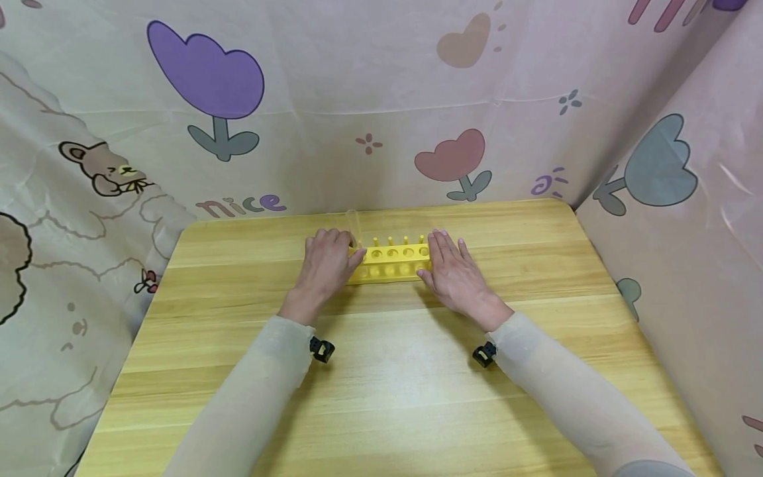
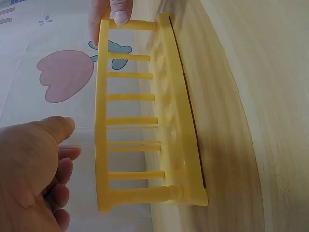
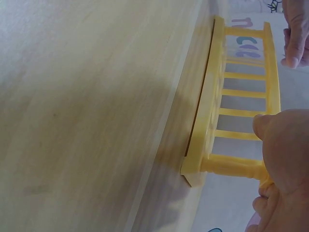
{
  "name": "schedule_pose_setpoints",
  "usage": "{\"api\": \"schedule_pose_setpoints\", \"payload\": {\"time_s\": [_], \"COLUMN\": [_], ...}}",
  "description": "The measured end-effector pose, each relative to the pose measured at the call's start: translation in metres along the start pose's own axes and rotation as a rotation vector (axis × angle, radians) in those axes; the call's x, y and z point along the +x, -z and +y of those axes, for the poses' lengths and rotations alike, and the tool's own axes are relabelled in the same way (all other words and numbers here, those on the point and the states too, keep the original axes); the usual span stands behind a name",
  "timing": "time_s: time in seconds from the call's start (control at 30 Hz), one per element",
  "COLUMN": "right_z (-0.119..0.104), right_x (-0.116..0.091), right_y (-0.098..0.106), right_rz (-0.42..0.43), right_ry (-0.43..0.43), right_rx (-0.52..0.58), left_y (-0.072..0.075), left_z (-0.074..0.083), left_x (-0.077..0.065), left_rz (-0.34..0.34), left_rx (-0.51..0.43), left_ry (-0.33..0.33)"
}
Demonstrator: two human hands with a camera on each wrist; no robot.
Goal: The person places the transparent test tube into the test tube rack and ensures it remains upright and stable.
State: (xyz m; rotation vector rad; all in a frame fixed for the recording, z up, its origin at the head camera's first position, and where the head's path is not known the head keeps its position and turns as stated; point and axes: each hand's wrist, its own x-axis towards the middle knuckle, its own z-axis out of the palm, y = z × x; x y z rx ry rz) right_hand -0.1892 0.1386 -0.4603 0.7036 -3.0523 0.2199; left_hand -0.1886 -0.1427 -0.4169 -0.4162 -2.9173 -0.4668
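A yellow test tube rack (image 1: 391,271) stands upright on the table, with round holes along its top and thin pegs at the back. At its left end a clear test tube (image 1: 354,225) rises from the rack, faint and see-through. My left hand (image 1: 326,262) pinches this tube between thumb and curled fingers; in the left wrist view the tube shows only as pale lines behind the rack's bars. My right hand (image 1: 456,275) holds the rack's right end, thumb on the front and fingers along the end. In the right wrist view that thumb (image 3: 260,124) rests against the top plate.
The rack stands towards the back of the wood-grain table (image 1: 393,397). Behind it hangs a printed curtain (image 1: 322,132), with more curtain at the left and right sides. Small black wrist cameras sit on both pale sleeves.
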Motion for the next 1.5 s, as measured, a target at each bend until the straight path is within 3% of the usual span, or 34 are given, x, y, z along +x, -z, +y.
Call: {"api": "schedule_pose_setpoints", "payload": {"time_s": [0.83,1.13,1.33,1.5], "right_z": [0.001,0.003,0.007,0.011], "right_x": [0.003,0.004,0.001,-0.007], "right_y": [0.002,0.002,0.002,0.004], "right_rz": [-0.053,-0.051,-0.038,-0.016], "right_ry": [-0.007,-0.005,-0.03,-0.041], "right_rx": [0.017,0.01,0.024,0.046], "left_y": [-0.001,-0.001,-0.001,0.002], "left_z": [0.001,0.001,-0.002,-0.008], "left_x": [0.004,0.004,-0.006,-0.025], "left_rz": [-0.035,-0.111,-0.121,-0.084], "left_rx": [-0.006,-0.038,-0.034,-0.016], "left_ry": [0.009,0.065,0.077,0.086]}}
